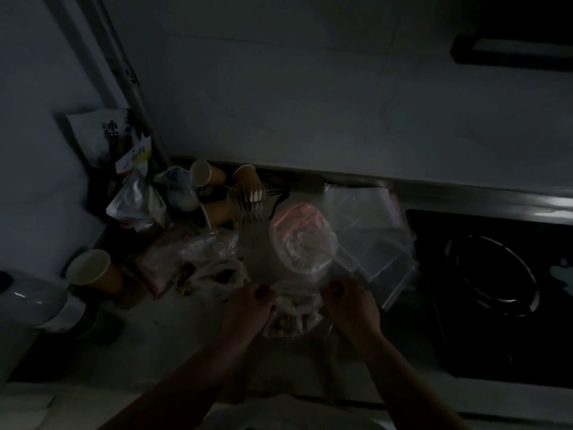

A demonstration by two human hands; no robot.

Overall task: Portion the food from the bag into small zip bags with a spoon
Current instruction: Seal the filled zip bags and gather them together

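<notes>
Clear small zip bag (299, 308), crumpled, brownish food inside, at worktop (173, 346) front-middle. My left hand (248, 308) and right hand (350, 305) pinch its top edge from either side, knuckles up.

Dim worktop (173, 346). Near centre, left hand (248, 308) and right hand (350, 305), each in a pinching grip on a small zip bag (297, 302) with food inside. At twelve o'clock of it, clear round container (302, 243); at two, empty zip bags (372, 231); at three, stove burner (493, 271); at nine, paper cup (88, 266).
</notes>
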